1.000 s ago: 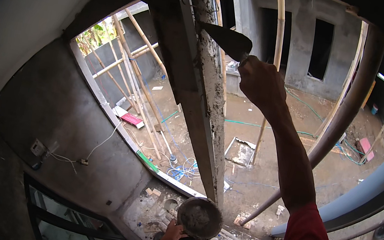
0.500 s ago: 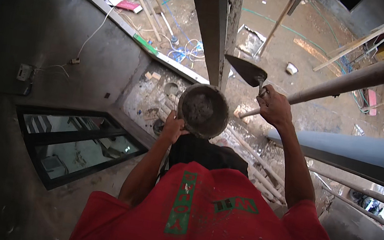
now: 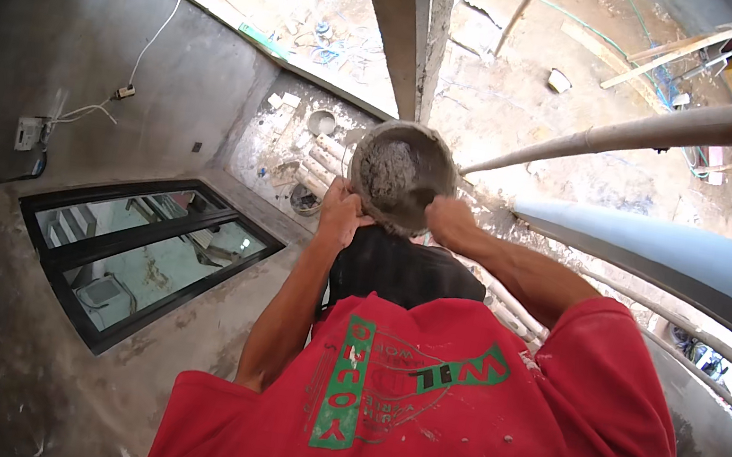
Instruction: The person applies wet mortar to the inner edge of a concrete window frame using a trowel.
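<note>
My left hand [image 3: 344, 214] is closed on the near left rim of a round bucket [image 3: 435, 155], which is tilted so that its inside shows. Grey, lumpy wet mortar [image 3: 389, 169] lies in it, mostly toward the left. At the bucket's near right rim, my right hand [image 3: 453, 222] is closed in a fist round the handle of a trowel. Hand and shadow hide most of the trowel, its blade being down inside the bucket. Just beyond the bucket rises a concrete column [image 3: 411, 35].
A black-framed window [image 3: 150, 261] is set in the grey wall at left, near a cabled socket box [image 3: 29, 134]. Slanting poles [image 3: 649, 135] and a thick pale pipe [image 3: 658, 260] cross the right side. A ledge [image 3: 227, 20] borders a littered yard lying below.
My right hand has come down and left from beside the column, lowering the trowel into the bucket. My left hand still holds the bucket, and the view has shifted slightly.
</note>
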`<state>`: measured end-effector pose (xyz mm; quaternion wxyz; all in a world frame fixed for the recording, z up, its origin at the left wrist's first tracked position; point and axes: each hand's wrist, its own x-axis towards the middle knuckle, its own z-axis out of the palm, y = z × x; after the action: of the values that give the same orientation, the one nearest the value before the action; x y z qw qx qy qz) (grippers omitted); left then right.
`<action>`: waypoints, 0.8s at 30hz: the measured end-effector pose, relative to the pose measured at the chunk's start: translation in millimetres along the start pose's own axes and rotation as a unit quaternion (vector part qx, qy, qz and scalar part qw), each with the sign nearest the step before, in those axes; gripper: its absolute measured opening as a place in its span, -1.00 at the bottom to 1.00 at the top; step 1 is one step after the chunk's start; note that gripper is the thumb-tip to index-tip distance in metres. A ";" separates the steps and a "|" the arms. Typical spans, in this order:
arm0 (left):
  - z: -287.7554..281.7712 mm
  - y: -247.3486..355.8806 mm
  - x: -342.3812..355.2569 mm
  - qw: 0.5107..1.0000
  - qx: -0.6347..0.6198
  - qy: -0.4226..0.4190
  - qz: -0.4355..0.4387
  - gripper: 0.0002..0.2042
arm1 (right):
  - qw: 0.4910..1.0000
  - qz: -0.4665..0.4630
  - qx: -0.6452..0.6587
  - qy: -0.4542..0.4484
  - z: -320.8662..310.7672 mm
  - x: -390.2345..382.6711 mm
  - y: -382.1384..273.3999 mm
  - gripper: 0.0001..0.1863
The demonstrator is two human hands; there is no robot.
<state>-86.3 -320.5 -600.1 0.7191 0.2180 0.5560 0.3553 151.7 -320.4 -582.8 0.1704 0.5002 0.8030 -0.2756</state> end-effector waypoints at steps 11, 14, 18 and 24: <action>21.8 8.9 -4.1 0.990 0.111 -0.058 0.060 -0.67 | 0.976 0.040 -0.061 0.205 -22.8 -0.7 -3.3 -0.82; 10.0 8.5 -17.1 0.989 0.118 -0.081 0.025 -0.65 | 0.991 0.019 -0.030 0.126 -16.8 -37.5 3.8 -0.81; 22.4 19.4 -12.1 0.988 0.139 -0.061 0.026 -0.67 | 0.974 0.101 -0.013 0.202 -41.0 -4.4 42.5 -0.83; 16.0 19.6 -14.8 0.995 0.086 -0.042 0.019 -0.74 | 0.996 0.046 0.034 0.066 -15.1 -50.3 26.0 -0.53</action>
<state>-78.1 -317.6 -572.1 0.7135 0.3045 0.5496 0.3100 197.2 -337.8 -550.4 0.1123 0.5591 0.7791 -0.2605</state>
